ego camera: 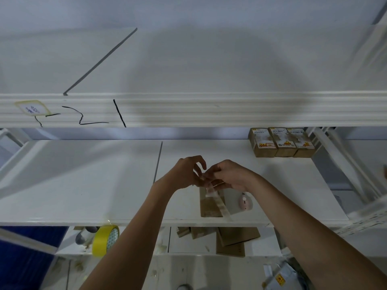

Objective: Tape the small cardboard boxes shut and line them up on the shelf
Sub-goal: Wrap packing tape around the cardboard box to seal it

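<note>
My left hand point(187, 171) and my right hand point(229, 176) meet above the white middle shelf point(83, 185), both pinching the top end of a clear tape strip point(217, 203) that hangs down. Under the strip lies a small brown cardboard box point(210, 208) flat on the shelf. Three taped cardboard boxes point(281, 142) stand side by side at the shelf's back right. A yellow tape roll point(105, 240) hangs at the front edge on the left.
A small pink cutter point(246, 203) lies right of the box. The upper shelf beam point(188, 109) runs across just above my hands. Flat cardboard pieces point(234, 239) lie on the lower shelf. Packages point(280, 277) sit on the floor at bottom right.
</note>
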Available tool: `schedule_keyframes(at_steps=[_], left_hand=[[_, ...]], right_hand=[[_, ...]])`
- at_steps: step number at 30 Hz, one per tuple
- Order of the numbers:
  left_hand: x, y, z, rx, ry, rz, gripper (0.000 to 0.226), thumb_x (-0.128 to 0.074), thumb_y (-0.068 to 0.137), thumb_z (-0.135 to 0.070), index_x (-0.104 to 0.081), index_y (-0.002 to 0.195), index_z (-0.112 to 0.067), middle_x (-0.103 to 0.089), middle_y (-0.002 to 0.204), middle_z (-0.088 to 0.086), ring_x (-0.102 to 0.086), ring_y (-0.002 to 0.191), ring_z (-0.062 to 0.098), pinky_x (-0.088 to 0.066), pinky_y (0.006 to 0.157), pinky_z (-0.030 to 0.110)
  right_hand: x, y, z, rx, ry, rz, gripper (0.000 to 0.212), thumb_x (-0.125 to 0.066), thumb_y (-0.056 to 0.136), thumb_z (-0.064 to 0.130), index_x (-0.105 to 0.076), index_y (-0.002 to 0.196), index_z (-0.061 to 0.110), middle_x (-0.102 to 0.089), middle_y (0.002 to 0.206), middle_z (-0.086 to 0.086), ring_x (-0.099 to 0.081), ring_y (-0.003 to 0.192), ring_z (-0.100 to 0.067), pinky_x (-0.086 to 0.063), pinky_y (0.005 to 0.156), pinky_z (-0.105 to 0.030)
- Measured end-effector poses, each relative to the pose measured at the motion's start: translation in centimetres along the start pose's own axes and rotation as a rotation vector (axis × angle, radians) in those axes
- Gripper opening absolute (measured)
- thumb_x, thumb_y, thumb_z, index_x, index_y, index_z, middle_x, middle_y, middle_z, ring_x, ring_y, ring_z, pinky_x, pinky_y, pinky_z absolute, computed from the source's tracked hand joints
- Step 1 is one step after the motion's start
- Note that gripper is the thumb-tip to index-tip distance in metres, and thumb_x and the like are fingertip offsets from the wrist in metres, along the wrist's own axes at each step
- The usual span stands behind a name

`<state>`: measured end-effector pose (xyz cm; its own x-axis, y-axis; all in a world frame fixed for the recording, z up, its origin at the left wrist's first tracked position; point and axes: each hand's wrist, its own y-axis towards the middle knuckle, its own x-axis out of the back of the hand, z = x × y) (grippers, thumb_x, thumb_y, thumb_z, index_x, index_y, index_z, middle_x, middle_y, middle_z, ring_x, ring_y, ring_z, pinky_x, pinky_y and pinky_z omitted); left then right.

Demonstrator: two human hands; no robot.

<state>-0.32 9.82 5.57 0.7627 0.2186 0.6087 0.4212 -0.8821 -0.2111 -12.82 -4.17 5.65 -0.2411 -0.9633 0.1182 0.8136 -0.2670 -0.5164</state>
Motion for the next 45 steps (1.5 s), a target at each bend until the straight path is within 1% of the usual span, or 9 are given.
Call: schedule_keyframes(at_steps=[3, 7, 11, 16, 23, 27, 32, 38, 45], left_hand=[[0.0, 0.1, 0.0, 0.013, -0.003, -0.005, 0.04, -0.087, 0.073, -0.007, -0.063, 0.103, -0.017, -0.072, 0.096, 0.006, -0.074, 0.076, 0.025, -0.061, 0.073, 0.048], [-0.1, 0.1, 0.0, 0.017, -0.021, -0.001, 0.039, -0.087, 0.072, -0.004, -0.063, 0.1, -0.018, -0.071, 0.095, 0.006, -0.074, 0.076, 0.027, -0.059, 0.07, 0.046], [-0.1, 0.0, 0.0, 0.02, -0.029, -0.027, 0.041, -0.088, 0.071, -0.006, -0.062, 0.1, -0.017, -0.071, 0.094, 0.006, -0.074, 0.075, 0.027, -0.055, 0.059, 0.038], [-0.3, -0.2, -0.1, 0.005, -0.044, -0.046, 0.041, -0.088, 0.07, -0.004, -0.062, 0.1, -0.015, -0.071, 0.094, 0.008, -0.073, 0.075, 0.027, -0.042, 0.043, 0.021], [-0.2, -0.1, 0.1, -0.017, -0.054, -0.061, 0.041, -0.088, 0.071, -0.005, -0.061, 0.101, -0.015, -0.071, 0.092, 0.008, -0.074, 0.072, 0.023, -0.055, 0.059, 0.036], [-0.3, 0.0, -0.1, -0.032, -0.043, -0.073, 0.042, -0.088, 0.071, -0.004, -0.062, 0.102, -0.015, -0.071, 0.093, 0.008, -0.074, 0.072, 0.022, -0.05, 0.048, 0.026], [-0.5, 0.3, 0.7, -0.029, -0.072, -0.097, 0.043, -0.087, 0.071, -0.001, -0.062, 0.103, -0.015, -0.072, 0.091, 0.007, -0.074, 0.07, 0.02, -0.061, 0.075, 0.048], [-0.9, 0.2, 0.5, -0.026, -0.092, -0.101, 0.042, -0.086, 0.071, 0.0, -0.063, 0.102, -0.015, -0.071, 0.09, 0.008, -0.074, 0.07, 0.024, -0.06, 0.072, 0.052], [-1.3, 0.1, 0.3, -0.033, -0.112, -0.133, 0.041, -0.086, 0.071, 0.0, -0.063, 0.103, -0.011, -0.071, 0.089, 0.011, -0.074, 0.071, 0.025, -0.061, 0.074, 0.047]], right_hand=[[0.0, 0.1, -0.1, 0.015, -0.011, 0.025, 0.024, -0.069, 0.094, 0.017, -0.071, 0.111, 0.0, -0.076, 0.101, -0.016, -0.074, 0.096, -0.028, -0.062, 0.083, -0.037], [0.0, 0.2, -0.2, -0.01, 0.006, 0.048, 0.025, -0.07, 0.093, 0.015, -0.071, 0.112, -0.001, -0.076, 0.104, -0.017, -0.074, 0.096, -0.026, -0.062, 0.08, -0.036], [0.2, 0.8, -0.6, -0.056, 0.058, 0.105, 0.025, -0.071, 0.092, 0.015, -0.07, 0.113, 0.0, -0.074, 0.109, -0.017, -0.071, 0.105, -0.032, -0.056, 0.096, -0.05], [0.1, 0.7, -0.4, -0.066, 0.083, 0.069, 0.019, -0.058, 0.1, 0.01, -0.069, 0.113, 0.0, -0.073, 0.105, -0.02, -0.072, 0.094, -0.031, -0.057, 0.093, -0.051], [0.7, 0.4, -0.1, -0.054, 0.081, 0.08, 0.022, -0.052, 0.102, 0.006, -0.068, 0.116, -0.001, -0.074, 0.104, -0.019, -0.074, 0.091, -0.029, -0.061, 0.086, -0.043], [0.7, 0.1, 0.2, -0.02, 0.061, 0.11, 0.022, -0.064, 0.096, 0.005, -0.068, 0.117, 0.001, -0.075, 0.105, -0.017, -0.074, 0.093, -0.027, -0.062, 0.078, -0.037], [0.9, 0.0, 0.3, 0.03, 0.006, 0.108, 0.023, -0.067, 0.094, 0.006, -0.07, 0.115, -0.001, -0.075, 0.103, -0.017, -0.075, 0.091, -0.03, -0.061, 0.08, -0.038], [0.8, 0.3, 0.0, 0.055, -0.074, 0.069, 0.022, -0.066, 0.092, -0.001, -0.071, 0.114, 0.0, -0.074, 0.108, -0.018, -0.075, 0.094, -0.028, -0.062, 0.083, -0.041], [1.0, 0.2, -0.3, 0.105, -0.097, 0.031, 0.021, -0.071, 0.088, -0.003, -0.071, 0.109, -0.001, -0.075, 0.103, -0.017, -0.075, 0.091, -0.023, -0.062, 0.078, -0.034]])
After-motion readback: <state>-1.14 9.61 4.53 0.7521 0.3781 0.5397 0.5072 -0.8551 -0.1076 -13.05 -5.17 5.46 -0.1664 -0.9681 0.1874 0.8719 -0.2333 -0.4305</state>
